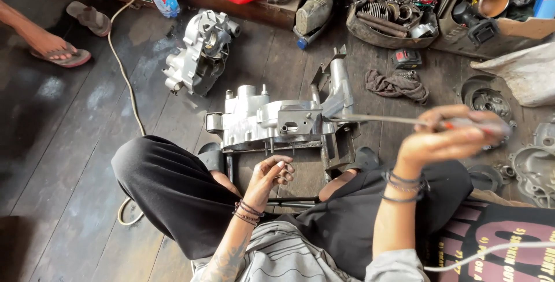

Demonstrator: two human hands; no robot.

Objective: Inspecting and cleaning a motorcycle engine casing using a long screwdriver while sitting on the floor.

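Dark, worn wooden floorboards (69, 160) were the whole workshop here, with parts spread everywhere. Far left, someone else's foot in a flip-flop sandal (55, 48) sat well clear of the work, and a pale hose (124, 56) snaked down past it. Next over lay a loose silver cast-aluminium engine case half (196, 50). The person sat cross-legged with the main silver engine crankcase (272, 123) right between their knees, probably so it wouldn't slide around. Their left hand (269, 175) was curled narrow just under the case's near edge, pinching something small I couldn't make out. The right hand (448, 137) was wrapped tight around a long screwdriver with a red-and-clear handle (404, 121), raised, its shaft pointing left at the case. A grey rag (396, 84) and a basket of springs and metal bits (393, 13) crowded the far right.
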